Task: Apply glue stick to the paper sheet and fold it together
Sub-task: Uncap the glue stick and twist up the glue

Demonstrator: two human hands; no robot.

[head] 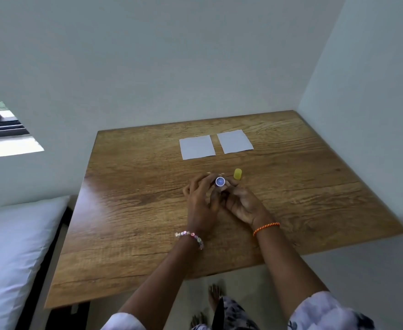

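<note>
I held the glue stick upright over the middle of the table, its long axis pointing almost straight up at me, the open round end showing. My left hand and right hand were together, fingers curled round its barrel. The yellow cap stood just beside them, already off. Two paper sheets lay flat beyond, well apart from my hands, seemingly unglued and unfolded; all that remained.

Yellow cap — beside hands, toward sheets.
</note>
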